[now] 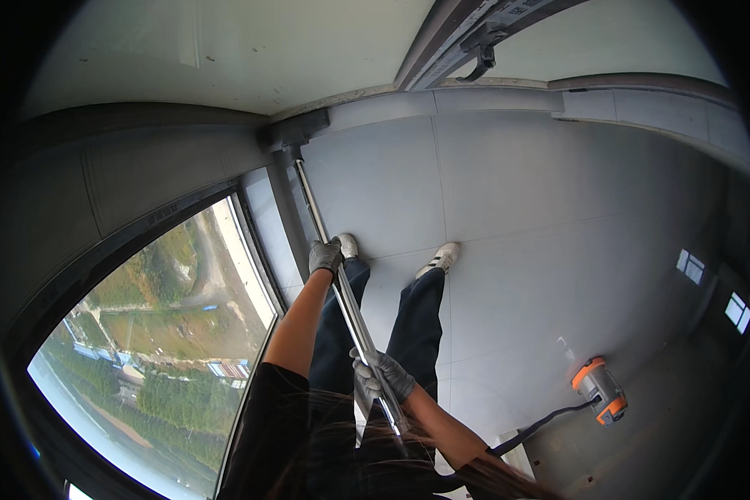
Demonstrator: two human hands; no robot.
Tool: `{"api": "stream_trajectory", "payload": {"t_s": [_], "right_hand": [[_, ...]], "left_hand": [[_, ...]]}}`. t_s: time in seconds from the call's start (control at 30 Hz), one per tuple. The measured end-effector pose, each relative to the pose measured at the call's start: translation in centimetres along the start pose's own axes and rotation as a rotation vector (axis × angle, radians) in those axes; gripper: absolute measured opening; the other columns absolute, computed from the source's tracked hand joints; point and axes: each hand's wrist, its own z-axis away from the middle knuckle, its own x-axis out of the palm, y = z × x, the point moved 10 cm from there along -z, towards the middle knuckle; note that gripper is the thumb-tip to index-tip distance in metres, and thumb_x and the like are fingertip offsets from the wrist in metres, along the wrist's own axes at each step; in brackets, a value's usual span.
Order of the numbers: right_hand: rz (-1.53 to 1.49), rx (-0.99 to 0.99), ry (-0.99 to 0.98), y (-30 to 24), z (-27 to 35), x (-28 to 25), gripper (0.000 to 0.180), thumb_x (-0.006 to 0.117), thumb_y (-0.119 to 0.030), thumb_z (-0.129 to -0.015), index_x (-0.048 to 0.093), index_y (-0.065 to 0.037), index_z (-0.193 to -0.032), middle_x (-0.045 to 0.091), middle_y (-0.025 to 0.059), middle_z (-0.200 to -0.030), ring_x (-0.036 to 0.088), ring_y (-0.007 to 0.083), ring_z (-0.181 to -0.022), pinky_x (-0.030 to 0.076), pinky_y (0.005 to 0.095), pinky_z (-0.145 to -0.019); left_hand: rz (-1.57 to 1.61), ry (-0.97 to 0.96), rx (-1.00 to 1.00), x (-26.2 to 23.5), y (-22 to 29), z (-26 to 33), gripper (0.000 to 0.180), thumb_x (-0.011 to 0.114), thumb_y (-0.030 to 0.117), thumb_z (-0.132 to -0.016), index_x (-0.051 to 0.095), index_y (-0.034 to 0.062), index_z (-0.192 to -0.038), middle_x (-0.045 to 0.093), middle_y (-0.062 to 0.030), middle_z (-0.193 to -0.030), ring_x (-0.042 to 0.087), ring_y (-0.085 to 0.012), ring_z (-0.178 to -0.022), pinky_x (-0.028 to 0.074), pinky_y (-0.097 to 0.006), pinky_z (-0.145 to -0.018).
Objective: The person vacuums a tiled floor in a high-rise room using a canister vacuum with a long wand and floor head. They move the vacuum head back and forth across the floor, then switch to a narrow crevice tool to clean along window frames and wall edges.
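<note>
A long shiny metal vacuum cleaner wand (354, 315) slants from my body toward the far left. My left hand (325, 257), in a grey glove, is closed around its middle. Nearer to me, my right hand (383, 375), also gloved in grey, grips the wand close to its rear end. The dark floor nozzle (296, 129) at the far end sits in the corner where the floor meets the left wall. Hair strands partly cover the wand's near end, so its join to the hose is hidden.
An orange and grey vacuum cleaner (600, 392) stands at the right, with a dark hose (542, 427) running toward me. Grey tiles cover the floor (525, 192). A large window (167, 333) is at the left. A dark frame with a handle (480, 62) stands ahead.
</note>
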Motion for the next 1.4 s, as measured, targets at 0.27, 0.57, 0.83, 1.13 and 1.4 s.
{"api": "stream_trajectory", "payload": {"t_s": [0.27, 0.57, 0.83, 1.13, 1.4], "right_hand": [[0.087, -0.04, 0.151, -4.3, 5.2, -1.3, 0.032, 0.063, -0.031, -0.092, 0.055, -0.009, -0.115, 0.054, -0.0015, -0.072, 0.05, 0.007, -0.046, 0.043, 0.0224, -0.038], [0.139, -0.066, 0.111, -16.0, 17.4, -6.8, 0.037, 0.06, -0.031, -0.094, 0.051, -0.007, -0.12, 0.05, 0.0001, -0.073, 0.048, 0.0057, -0.047, 0.047, 0.0217, -0.042], [0.141, -0.048, 0.107, -27.9, 29.7, -10.0, 0.045, 0.061, -0.029, -0.093, 0.046, -0.001, -0.126, 0.055, 0.003, -0.076, 0.053, 0.0067, -0.049, 0.05, 0.0224, -0.041], [-0.138, -0.43, -0.012, -42.6, 46.5, -11.9, 0.038, 0.055, -0.021, -0.096, 0.044, -0.003, -0.127, 0.056, 0.0063, -0.08, 0.057, 0.0126, -0.053, 0.054, 0.0295, -0.043], [0.212, -0.227, 0.317, -43.6, 49.9, -15.5, 0.043, 0.057, -0.024, -0.095, 0.044, -0.012, -0.134, 0.052, 0.002, -0.069, 0.052, 0.0094, -0.046, 0.043, 0.0267, -0.038]], "left_hand": [[0.059, 0.118, 0.093, 3.2, 2.6, 0.8, 0.043, 0.061, 0.035, -0.086, 0.064, -0.0059, -0.075, 0.068, -0.0174, -0.069, 0.068, -0.0298, -0.061, 0.054, -0.041, -0.059], [0.322, -0.251, -0.036, 20.1, 12.0, 8.7, 0.061, 0.058, 0.041, -0.085, 0.045, -0.0112, -0.113, 0.064, -0.0302, -0.101, 0.064, -0.0406, -0.1, 0.049, -0.043, -0.089], [0.329, -0.15, -0.021, 29.8, 21.3, 16.3, 0.047, 0.059, 0.036, -0.09, 0.044, -0.0064, -0.103, 0.066, -0.0166, -0.072, 0.068, -0.03, -0.062, 0.055, -0.039, -0.06], [0.082, -0.446, 0.26, 53.9, 45.1, 34.6, 0.05, 0.056, 0.038, -0.089, 0.043, -0.0059, -0.11, 0.066, -0.0205, -0.082, 0.069, -0.0314, -0.068, 0.055, -0.04, -0.07], [0.517, -0.541, 0.169, 55.5, 42.3, 33.6, 0.034, 0.055, 0.034, -0.095, 0.039, 0.0049, -0.099, 0.051, -0.0079, -0.058, 0.056, -0.0226, -0.045, 0.046, -0.037, -0.04]]}}
